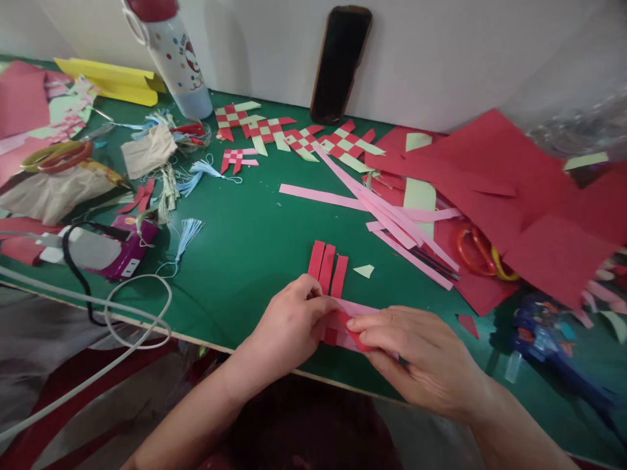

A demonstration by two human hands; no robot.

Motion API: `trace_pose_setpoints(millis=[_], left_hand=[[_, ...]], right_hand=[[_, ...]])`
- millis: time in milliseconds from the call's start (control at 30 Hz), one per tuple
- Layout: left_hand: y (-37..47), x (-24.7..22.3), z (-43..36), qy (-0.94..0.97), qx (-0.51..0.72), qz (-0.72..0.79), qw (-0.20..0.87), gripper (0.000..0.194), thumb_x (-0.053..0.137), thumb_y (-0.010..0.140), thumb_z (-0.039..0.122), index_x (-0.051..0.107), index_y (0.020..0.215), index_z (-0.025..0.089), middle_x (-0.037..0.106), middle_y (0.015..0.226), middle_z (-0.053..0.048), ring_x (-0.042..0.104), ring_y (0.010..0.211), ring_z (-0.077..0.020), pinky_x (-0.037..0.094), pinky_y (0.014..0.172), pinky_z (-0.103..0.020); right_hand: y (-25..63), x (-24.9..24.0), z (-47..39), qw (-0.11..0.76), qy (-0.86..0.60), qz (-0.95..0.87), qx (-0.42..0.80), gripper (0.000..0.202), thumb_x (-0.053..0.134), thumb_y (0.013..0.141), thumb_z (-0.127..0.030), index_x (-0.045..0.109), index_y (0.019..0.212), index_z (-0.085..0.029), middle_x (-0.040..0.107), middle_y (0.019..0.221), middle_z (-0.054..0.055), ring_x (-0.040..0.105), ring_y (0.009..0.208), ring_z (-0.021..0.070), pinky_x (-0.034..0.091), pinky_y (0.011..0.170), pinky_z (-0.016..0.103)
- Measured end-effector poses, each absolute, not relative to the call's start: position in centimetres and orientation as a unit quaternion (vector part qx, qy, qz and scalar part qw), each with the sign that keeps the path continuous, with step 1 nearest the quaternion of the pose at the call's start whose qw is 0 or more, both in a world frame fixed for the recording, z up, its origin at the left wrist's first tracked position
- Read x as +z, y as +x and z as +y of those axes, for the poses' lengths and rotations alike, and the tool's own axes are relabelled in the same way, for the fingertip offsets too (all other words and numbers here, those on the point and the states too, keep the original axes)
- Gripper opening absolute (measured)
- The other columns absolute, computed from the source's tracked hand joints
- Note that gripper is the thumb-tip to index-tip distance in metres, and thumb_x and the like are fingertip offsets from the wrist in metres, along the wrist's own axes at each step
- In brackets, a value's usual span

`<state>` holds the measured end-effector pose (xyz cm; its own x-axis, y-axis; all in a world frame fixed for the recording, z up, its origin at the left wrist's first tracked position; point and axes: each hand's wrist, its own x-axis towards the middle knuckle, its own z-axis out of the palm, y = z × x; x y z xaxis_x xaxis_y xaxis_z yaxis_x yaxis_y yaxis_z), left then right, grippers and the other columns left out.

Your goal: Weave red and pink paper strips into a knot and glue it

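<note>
Both my hands work on a small weave of red and pink paper strips at the table's near edge. My left hand (pixel 298 316) pinches the weave's left side, its fingers closed on it. Three red strips (pixel 329 264) stick out beyond it, away from me. My right hand (pixel 416 352) presses thumb and fingers on a folded red strip (pixel 359 341) at the weave's right. Pink strips (pixel 360 307) run sideways beneath my fingers. Much of the weave is hidden by my hands. A pale green paper scrap (pixel 364 270) lies just beyond.
Finished woven paper fish (pixel 267 129) line the back near a phone (pixel 341 65) and a bottle (pixel 179 65). Pink strips (pixel 392 215), red sheets (pixel 490 170), scissors (pixel 475 251) and a blue glue gun (pixel 543 339) lie right. Left are tassels (pixel 186 241), a purple power block (pixel 130 245) and cables.
</note>
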<state>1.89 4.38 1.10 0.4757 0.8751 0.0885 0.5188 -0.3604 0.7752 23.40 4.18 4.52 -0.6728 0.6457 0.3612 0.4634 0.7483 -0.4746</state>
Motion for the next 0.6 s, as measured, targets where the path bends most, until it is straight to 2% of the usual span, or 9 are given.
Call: trace_pose_setpoints(millis=[100,233,300,400,600], left_hand=[[1.9,1.2,4.5,0.785,0.240,0.454,0.346,0.037,0.044,0.080,0.001,0.066,0.105,0.017,0.057,0.097,-0.007,0.058,0.088,-0.0180,0.052,0.078,-0.033],[1.8,1.7,4.8,0.776,0.229,0.478,0.341,0.033,0.041,0.083,0.002,0.056,0.109,0.016,0.057,0.095,-0.006,0.057,0.081,-0.0171,0.052,0.075,-0.033],[1.7,1.9,4.8,0.772,0.232,0.481,0.345,0.030,0.045,0.083,0.005,0.053,0.109,0.016,0.057,0.093,-0.005,0.056,0.078,-0.0163,0.052,0.073,-0.032],[1.7,1.9,4.7,0.764,0.229,0.482,0.362,0.035,0.055,0.078,0.007,0.050,0.110,0.019,0.056,0.096,-0.003,0.056,0.078,-0.0154,0.052,0.074,-0.032],[1.7,2.0,4.7,0.762,0.219,0.483,0.371,0.039,0.062,0.073,0.007,0.050,0.109,0.019,0.057,0.101,-0.003,0.059,0.085,-0.0169,0.053,0.078,-0.034]], right_hand=[[23.1,4.3,4.8,0.268,-0.367,-0.876,0.163,0.011,0.054,0.091,-0.016,0.059,0.098,-0.024,0.076,0.092,0.001,0.073,0.083,0.0146,0.056,0.074,0.025],[22.3,3.5,6.4,0.260,-0.489,-0.818,0.155,0.010,0.056,0.091,-0.021,0.061,0.099,-0.024,0.075,0.088,0.001,0.071,0.073,0.0139,0.055,0.065,0.024],[21.9,3.0,7.3,0.244,-0.517,-0.803,0.169,0.017,0.057,0.090,-0.023,0.060,0.107,-0.023,0.074,0.088,0.001,0.071,0.071,0.0142,0.054,0.062,0.024],[21.7,2.2,8.2,0.205,-0.536,-0.800,0.174,0.032,0.058,0.089,-0.027,0.056,0.120,-0.021,0.071,0.088,0.002,0.068,0.066,0.0142,0.054,0.058,0.026],[21.2,1.6,8.6,0.188,-0.551,-0.800,0.145,0.037,0.057,0.088,-0.028,0.054,0.125,-0.022,0.064,0.114,0.006,0.061,0.060,0.0101,0.051,0.054,0.026]])
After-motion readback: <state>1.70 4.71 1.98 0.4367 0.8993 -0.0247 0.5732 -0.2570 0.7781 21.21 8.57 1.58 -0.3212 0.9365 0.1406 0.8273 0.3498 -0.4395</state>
